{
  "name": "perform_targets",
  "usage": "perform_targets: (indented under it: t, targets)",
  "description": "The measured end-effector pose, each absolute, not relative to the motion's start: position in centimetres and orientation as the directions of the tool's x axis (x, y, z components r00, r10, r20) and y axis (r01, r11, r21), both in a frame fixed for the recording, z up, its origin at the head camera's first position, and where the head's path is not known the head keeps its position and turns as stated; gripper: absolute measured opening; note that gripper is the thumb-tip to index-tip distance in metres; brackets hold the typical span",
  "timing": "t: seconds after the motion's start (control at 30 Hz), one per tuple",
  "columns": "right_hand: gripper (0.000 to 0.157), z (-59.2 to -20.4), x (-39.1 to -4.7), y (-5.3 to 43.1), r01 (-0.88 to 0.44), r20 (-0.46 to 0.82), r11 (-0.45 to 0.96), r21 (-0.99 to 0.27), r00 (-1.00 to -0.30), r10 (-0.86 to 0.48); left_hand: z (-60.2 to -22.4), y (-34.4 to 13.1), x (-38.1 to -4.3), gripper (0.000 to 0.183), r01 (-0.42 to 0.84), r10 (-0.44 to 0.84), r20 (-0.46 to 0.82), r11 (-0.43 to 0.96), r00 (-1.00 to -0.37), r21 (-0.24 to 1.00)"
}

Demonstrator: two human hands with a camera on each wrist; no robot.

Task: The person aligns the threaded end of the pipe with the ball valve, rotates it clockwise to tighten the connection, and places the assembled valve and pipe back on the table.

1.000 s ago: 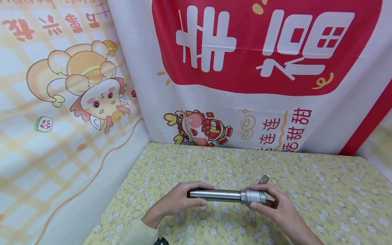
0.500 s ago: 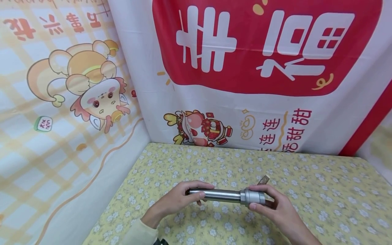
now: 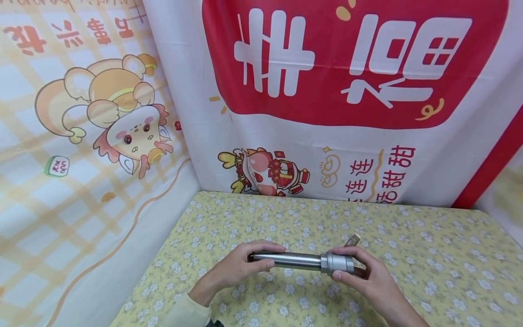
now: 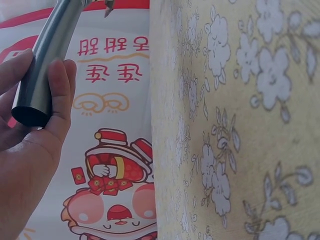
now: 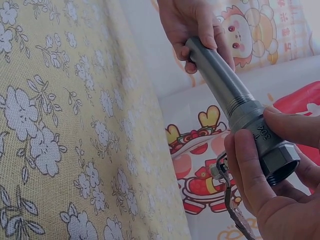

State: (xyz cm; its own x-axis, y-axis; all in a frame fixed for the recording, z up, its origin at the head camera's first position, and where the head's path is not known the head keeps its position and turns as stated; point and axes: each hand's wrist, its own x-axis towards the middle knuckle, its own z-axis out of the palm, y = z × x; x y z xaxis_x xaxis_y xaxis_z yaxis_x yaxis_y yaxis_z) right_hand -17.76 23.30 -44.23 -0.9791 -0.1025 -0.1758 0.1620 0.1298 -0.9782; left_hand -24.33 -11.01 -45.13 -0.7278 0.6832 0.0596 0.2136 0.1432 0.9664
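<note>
A steel pipe (image 3: 296, 260) lies level across the head view, its threaded right end (image 5: 239, 102) set into a ball valve (image 5: 270, 145). My left hand (image 3: 241, 265) grips the pipe's far left end between thumb and fingers. In the left wrist view the pipe's cut end (image 4: 32, 115) sits within that hand. My right hand (image 3: 373, 272) holds the valve body, thumb on one side and fingers on the other. The valve's lever handle (image 3: 352, 240) sticks out beyond the right fingers. A few turns of thread show next to the valve's hex collar.
Under both hands is a table with a yellow floral cloth (image 3: 245, 218). A white cloth with red lettering (image 3: 196, 91) hangs behind it, and a checked cartoon cloth (image 3: 24, 200) hangs on the left.
My left thumb and fingers shift around the pipe's end, the thumb rising and then coming back down. The right hand and valve stay in place.
</note>
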Motion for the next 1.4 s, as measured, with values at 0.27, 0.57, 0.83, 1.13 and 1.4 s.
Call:
perform_targets:
  t: [0.27,0.57,0.83,1.13,1.4]
  targets:
    - [0.059,-44.23,-17.78,23.38,0.165,-0.179,0.128,-0.978,-0.978,-0.104,-45.21,-10.88,-24.27,0.039,0.254,0.689,0.110,0.110,-0.716,0.961]
    - [0.060,-44.10,-17.85,23.38,0.156,-0.169,0.124,-0.980,-0.980,-0.107,-45.14,-10.79,-24.12,0.039,0.278,0.672,0.130,0.117,-0.729,0.953]
    - [0.058,-43.95,-17.74,23.31,0.153,-0.166,0.138,-0.979,-0.982,-0.091,-45.10,-10.77,-24.10,0.039,0.284,0.657,0.128,0.137,-0.743,0.949]
    - [0.058,-43.90,-17.53,23.57,0.161,-0.173,0.141,-0.977,-0.982,-0.076,-45.08,-10.54,-24.37,0.044,0.196,0.642,0.041,0.171,-0.765,0.966]
    - [0.057,-43.82,-17.61,23.34,0.132,-0.145,0.136,-0.982,-0.986,-0.088,-44.94,-11.01,-24.37,0.040,0.200,0.636,0.027,0.201,-0.771,0.959]
